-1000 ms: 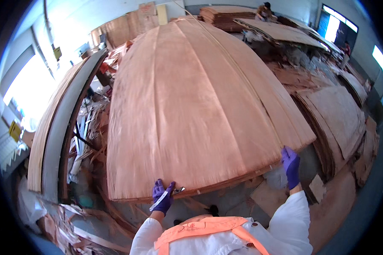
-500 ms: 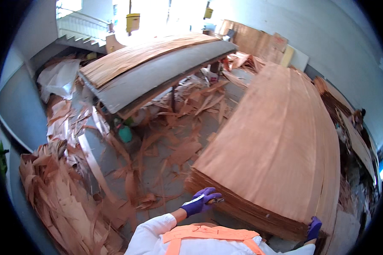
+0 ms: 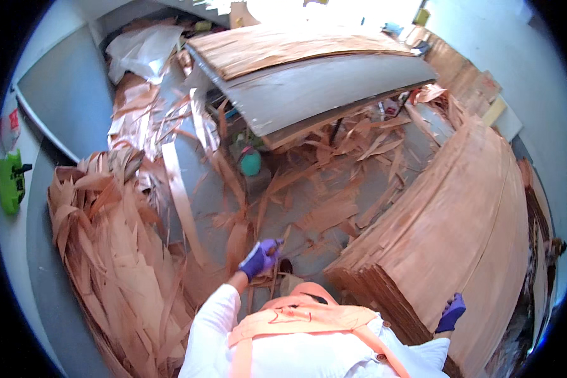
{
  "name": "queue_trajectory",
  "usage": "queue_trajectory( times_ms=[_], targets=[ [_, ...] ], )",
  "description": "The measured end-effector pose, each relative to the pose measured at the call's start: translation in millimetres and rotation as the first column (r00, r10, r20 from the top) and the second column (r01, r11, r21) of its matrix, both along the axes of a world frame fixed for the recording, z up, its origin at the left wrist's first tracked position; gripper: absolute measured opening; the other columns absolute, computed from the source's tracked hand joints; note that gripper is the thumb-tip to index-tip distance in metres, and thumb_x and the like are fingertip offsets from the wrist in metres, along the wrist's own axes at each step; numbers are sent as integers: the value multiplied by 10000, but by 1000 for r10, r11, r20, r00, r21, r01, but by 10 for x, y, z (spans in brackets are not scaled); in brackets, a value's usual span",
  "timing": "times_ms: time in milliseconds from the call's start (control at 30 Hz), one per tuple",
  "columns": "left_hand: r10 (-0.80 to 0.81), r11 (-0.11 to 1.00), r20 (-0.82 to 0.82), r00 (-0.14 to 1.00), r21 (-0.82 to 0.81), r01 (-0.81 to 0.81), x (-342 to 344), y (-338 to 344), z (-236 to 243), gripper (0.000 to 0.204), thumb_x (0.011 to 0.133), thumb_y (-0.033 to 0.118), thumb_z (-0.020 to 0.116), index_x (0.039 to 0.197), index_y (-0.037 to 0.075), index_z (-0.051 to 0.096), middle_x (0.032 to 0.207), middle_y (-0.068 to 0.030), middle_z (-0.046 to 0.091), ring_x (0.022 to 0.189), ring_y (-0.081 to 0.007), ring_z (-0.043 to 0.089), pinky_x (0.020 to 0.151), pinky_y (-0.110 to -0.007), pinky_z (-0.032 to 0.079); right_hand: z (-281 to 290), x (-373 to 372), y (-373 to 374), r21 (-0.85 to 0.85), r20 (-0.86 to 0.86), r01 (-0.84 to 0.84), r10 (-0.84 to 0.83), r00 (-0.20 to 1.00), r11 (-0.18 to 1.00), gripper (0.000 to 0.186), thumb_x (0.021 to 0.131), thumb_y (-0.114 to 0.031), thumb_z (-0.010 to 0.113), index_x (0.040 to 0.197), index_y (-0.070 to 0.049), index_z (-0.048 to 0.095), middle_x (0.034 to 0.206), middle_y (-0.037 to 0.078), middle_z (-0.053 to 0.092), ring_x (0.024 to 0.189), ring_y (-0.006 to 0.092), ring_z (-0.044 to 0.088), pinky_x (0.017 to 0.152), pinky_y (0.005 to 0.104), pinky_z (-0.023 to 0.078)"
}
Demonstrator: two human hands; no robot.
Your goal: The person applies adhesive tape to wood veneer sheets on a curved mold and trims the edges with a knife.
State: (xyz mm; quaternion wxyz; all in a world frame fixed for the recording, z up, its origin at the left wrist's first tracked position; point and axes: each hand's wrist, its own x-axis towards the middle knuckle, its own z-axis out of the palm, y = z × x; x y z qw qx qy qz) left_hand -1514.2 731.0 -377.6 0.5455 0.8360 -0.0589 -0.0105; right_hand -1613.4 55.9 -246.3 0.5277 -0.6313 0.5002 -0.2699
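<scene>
Purple-gloved, our left hand (image 3: 259, 258) is out over the grey floor (image 3: 211, 192), fingers curled round a small tool (image 3: 272, 250), mostly hidden and blurred; over on the other side, our right hand (image 3: 451, 312) shows bent fingers over the near part of the veneer stack (image 3: 447, 233), and we cannot tell whether it touches the wood or grips anything; that reddish-brown stack stretches away ahead of our right hand, its near corner between the two hands; left of our left hand we've got a heap of torn veneer strips (image 3: 116, 264); ahead of it, past loose veneer scraps (image 3: 327, 214), stands a grey-topped table (image 3: 321, 88) bearing pale veneer sheets (image 3: 296, 47), a turquoise rounded object (image 3: 250, 164) below its near edge.
</scene>
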Motion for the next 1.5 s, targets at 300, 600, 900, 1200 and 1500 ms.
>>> queue_trajectory(
  times_ms=[300,600,900,1200,1500],
  targets=[
    [735,675,-116,669,28,-737,-383,2966,-791,283,864,91,536,1126,7,604,891,-27,624,668,-79,529,578,-212,429,43,3188,2319,235,314,-430,351,882,871,185,872,-256,551,946,-106,630,581,-49,439,416,44,363,332,195,239],
    [715,494,-393,578,-301,-816,161,4285,-388,293,907,107,542,1174,-9,566,1009,-55,621,920,-120,572,784,-237,463,412,5484,5624,484,683,-813,440,582,324,191,924,-226,494,1048,-117,590,633,-66,423,441,30,333,358,166,272],
    [285,910,-412,866,-168,-379,3324,5518,1165,330,900,117,527,1221,41,539,880,-64,647,673,-104,605,608,-254,502,374,6605,7560,495,505,-731,529,682,470,122,914,-206,533,975,-101,548,703,38,567,482,84,481,397,209,406],
    [-139,672,346,928,721,-168,5432,6085,1984,345,801,167,558,1140,106,543,788,-140,599,700,-333,610,597,-426,464,197,6822,7619,164,-99,-784,801,590,598,291,860,-211,599,1097,-41,583,793,74,634,642,187,632,555,306,512],
    [-383,171,246,891,966,-193,6697,6232,2099,313,811,138,501,1113,91,569,709,-30,521,618,-187,554,552,-365,378,1207,7401,9503,-353,-19,-874,931,365,335,341,859,-37,589,1197,-68,571,985,74,652,852,126,612,648,259,496]
  ],
)
